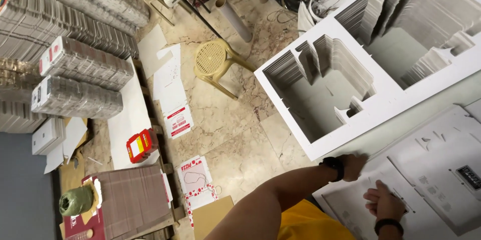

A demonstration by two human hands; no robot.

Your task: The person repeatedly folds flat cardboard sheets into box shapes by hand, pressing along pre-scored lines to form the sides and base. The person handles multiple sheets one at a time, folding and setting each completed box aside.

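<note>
Both hands press flat, fingers spread, on a white cardboard sheet (436, 170): left hand (354, 166) at its nine o'clock edge, right hand (385, 201) at six. Sheet's right side is cut off.

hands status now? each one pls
Left hand: open, flat on the edge of the cardboard sheet.
Right hand: fingers loosely curled, resting on that sheet, gripping nothing visible.

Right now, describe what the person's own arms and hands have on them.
Both hands are bare, no gloves. The left hand has a black wristwatch strapped at the wrist, with a dark band and a dark face. The right hand has a plain black wristband around the wrist. The forearms are uncovered; a yellow short-sleeved shirt shows near the bottom edge of the view.
</note>
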